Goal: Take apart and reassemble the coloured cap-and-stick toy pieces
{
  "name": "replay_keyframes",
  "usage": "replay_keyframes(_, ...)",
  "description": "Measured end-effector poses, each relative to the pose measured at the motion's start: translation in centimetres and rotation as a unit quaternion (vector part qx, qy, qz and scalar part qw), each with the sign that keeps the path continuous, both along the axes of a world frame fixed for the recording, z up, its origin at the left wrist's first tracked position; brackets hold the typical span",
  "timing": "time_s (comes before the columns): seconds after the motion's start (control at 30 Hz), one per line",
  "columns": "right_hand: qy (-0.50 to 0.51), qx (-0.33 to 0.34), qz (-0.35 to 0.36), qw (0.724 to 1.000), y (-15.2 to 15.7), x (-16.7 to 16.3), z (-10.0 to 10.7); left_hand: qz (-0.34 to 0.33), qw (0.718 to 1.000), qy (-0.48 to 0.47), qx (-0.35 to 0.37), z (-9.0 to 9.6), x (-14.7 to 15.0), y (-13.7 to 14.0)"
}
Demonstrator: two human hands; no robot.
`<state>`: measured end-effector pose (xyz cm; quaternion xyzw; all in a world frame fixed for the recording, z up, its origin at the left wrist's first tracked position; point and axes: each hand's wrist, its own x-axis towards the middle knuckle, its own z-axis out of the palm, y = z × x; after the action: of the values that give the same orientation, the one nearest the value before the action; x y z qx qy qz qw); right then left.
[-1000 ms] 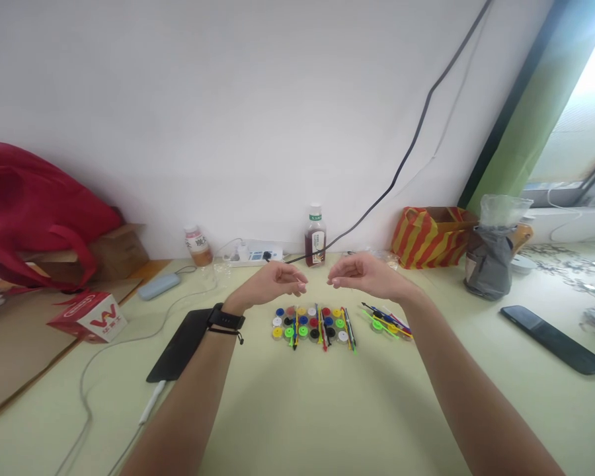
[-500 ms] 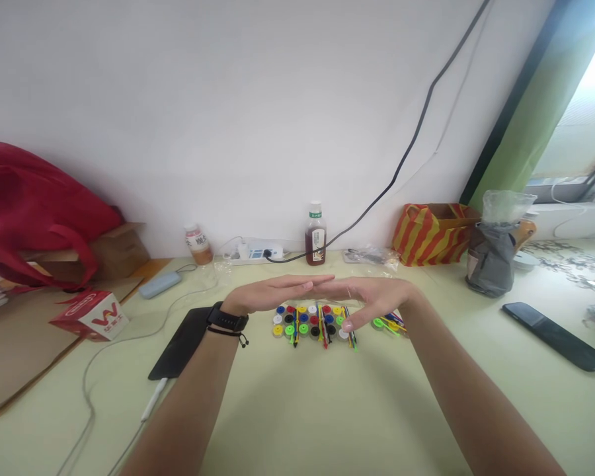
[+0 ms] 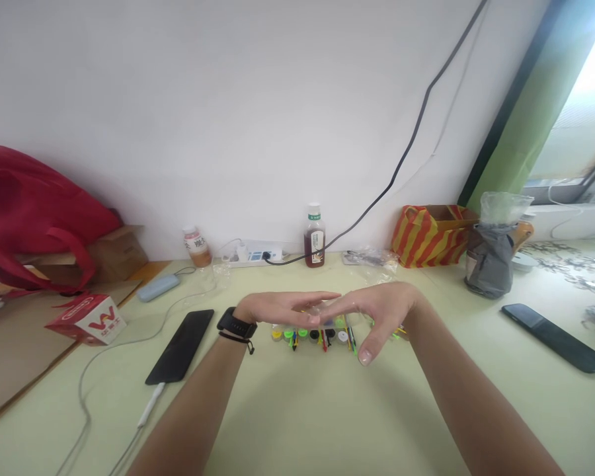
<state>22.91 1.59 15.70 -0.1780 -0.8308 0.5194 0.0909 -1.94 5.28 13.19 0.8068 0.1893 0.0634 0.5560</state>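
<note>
My left hand [image 3: 282, 309], with a dark watch [image 3: 237, 325] on its wrist, stretches flat with the palm down. It hangs over rows of small coloured round plastic pieces [image 3: 303, 334] on the table. My right hand [image 3: 384, 309] comes in from the other side, thumb spread away from the fingers. The fingertips of both hands meet or overlap above the pieces; whether they touch, I cannot tell. Thin coloured sticks [image 3: 323, 340] lie in bundles among the round pieces. Both hands hide the back rows. Neither hand appears to hold anything.
Behind the hands stand a dark drink bottle [image 3: 315, 244], a power strip [image 3: 258, 254] and clear plastic wrapping [image 3: 371, 258]. A black phone [image 3: 180, 347] on a cable lies left, another phone [image 3: 555, 337] right. A red-and-white box [image 3: 92, 318] and striped bag [image 3: 426, 238] flank the table.
Both hands have come down and nearer, now covering the back rows of round pieces. My right thumb has spread further from its fingers, and the view has shifted slightly.
</note>
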Motion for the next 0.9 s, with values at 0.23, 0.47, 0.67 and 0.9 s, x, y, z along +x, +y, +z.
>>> replay_keyframes(0.23, -0.033, 0.024, 0.007, 0.999, 0.1, 0.9, 0.4, 0.005, 0.998, 0.025, 0.064, -0.5, 0.9, 0.0)
replay_keyframes(0.47, -0.036, 0.072, -0.108, 0.991, 0.9, 4.2, -0.2, 0.064, 0.993, 0.078, 0.059, -1.9, -0.3, 1.4)
replay_keyframes(0.67, -0.105, 0.088, -0.218, 0.966, 3.5, 7.1, -2.9, 0.163, 0.969, 0.156, 0.103, -2.6, -2.1, 2.5)
replay_keyframes(0.9, -0.349, 0.124, -0.310, 0.875, 7.3, 6.3, -9.0, 0.198, 0.957, 0.164, 0.131, -4.0, -3.3, 3.8)
